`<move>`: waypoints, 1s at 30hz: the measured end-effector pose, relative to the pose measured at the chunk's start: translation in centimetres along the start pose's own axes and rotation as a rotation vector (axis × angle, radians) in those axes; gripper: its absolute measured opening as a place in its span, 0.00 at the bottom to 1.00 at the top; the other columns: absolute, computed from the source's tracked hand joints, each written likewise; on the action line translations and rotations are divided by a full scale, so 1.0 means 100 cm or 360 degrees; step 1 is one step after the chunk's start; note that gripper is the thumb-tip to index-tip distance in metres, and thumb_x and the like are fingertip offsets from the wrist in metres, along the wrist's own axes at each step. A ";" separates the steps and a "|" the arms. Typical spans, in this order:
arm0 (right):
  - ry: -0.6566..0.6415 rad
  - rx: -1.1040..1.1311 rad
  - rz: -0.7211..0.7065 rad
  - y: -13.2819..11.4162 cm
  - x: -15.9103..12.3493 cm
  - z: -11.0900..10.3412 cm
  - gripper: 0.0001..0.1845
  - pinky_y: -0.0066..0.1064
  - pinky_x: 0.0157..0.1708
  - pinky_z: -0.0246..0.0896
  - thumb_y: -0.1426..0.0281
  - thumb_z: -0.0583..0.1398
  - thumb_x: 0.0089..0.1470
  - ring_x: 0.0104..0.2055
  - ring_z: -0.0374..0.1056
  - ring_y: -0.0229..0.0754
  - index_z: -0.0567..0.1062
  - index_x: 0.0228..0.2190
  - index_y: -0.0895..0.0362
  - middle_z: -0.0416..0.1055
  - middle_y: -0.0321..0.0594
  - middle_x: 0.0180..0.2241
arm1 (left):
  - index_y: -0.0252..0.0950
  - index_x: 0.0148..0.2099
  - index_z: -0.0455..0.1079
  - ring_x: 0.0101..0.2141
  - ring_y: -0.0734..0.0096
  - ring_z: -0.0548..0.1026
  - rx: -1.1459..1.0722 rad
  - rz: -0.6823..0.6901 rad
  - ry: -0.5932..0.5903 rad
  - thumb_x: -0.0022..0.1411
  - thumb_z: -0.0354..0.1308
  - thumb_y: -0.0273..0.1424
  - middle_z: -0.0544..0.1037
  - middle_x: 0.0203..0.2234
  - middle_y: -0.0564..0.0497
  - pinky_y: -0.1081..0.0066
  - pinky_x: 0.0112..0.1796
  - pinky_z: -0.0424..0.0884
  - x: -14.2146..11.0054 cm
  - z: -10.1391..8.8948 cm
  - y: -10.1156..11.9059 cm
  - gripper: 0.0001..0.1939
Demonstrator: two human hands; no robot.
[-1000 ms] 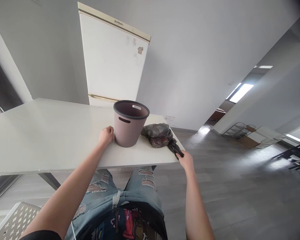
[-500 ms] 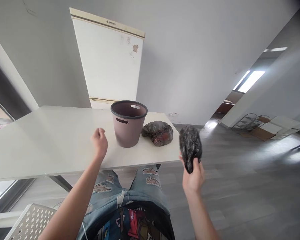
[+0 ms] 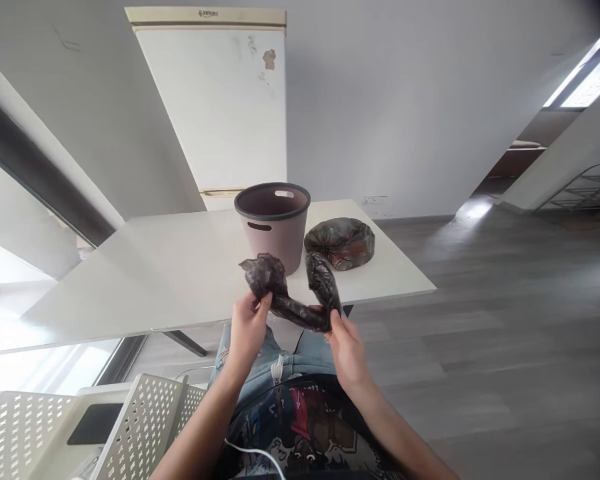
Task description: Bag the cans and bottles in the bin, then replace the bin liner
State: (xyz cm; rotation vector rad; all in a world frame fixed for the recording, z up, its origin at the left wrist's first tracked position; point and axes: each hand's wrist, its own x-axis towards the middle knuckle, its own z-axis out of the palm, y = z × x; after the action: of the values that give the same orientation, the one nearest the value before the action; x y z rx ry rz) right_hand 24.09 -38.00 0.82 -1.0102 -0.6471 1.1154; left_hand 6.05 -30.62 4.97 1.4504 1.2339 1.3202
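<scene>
Both hands are engaged at the centre of the frame on one bag point(image 3: 296, 311), black, thin and crumpled. The left hand point(image 3: 249, 327) grips it between thumb and fingers at the left end; a loose, bunched part stands up above that grip, in front of the bin. The right hand point(image 3: 349, 347) holds the other end in a closed grip, with a folded length rising above the fingers. The middle of the bag sags between the two hands, over the near edge of the surface point(image 3: 180, 267).

The bin point(image 3: 270, 233), mauve with a dark rim, stands upright on the surface at the centre of the frame. Two handle slots are visible, one in the near wall and one in the far wall. The bag covers part of its lower front; contact between bag and bin cannot be determined.

A bundle point(image 3: 347, 243), wrapped in dark translucent plastic with a gathered knot at its left side, lies on the surface just right of the bin. Red contents show through the plastic; their nature cannot be told.

A white fridge point(image 3: 225, 100) stands behind the surface, upper left of centre, its door marked by a brown patch. A perforated rack point(image 3: 140, 420) occupies the lower left, with a flat black slab point(image 3: 96, 424) within its frame. Grey floor point(image 3: 455, 373) fills the lower right.
</scene>
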 end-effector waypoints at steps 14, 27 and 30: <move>0.0499 -0.0847 -0.1088 -0.007 0.006 -0.050 0.16 0.41 0.43 0.69 0.75 0.64 0.53 0.41 0.73 0.46 0.71 0.43 0.53 0.73 0.40 0.39 | 0.34 0.47 0.78 0.43 0.60 0.80 -0.0385 -0.0035 0.0160 0.54 0.59 0.22 0.84 0.40 0.47 0.64 0.47 0.76 -0.001 -0.018 0.015 0.17; -0.0113 -0.0468 -0.0295 -0.034 0.006 0.014 0.12 0.32 0.40 0.68 0.59 0.69 0.59 0.38 0.72 0.42 0.82 0.35 0.55 0.78 0.39 0.34 | 0.37 0.50 0.79 0.45 0.64 0.79 -0.0550 -0.0026 -0.0150 0.63 0.66 0.29 0.84 0.43 0.48 0.69 0.48 0.74 -0.031 0.016 0.019 0.13; 0.0043 -0.0167 -0.0265 -0.040 0.012 0.005 0.11 0.36 0.49 0.69 0.62 0.71 0.54 0.44 0.74 0.45 0.84 0.38 0.53 0.81 0.40 0.40 | 0.38 0.45 0.80 0.42 0.68 0.77 -0.0668 -0.0030 0.0031 0.63 0.65 0.29 0.83 0.40 0.50 0.72 0.46 0.72 -0.021 0.000 0.017 0.08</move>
State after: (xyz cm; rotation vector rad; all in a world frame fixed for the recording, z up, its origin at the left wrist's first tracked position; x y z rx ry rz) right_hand 25.71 -37.12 4.55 -1.0392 -0.7602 0.9285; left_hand 6.31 -33.04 6.15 1.1257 0.9085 1.4775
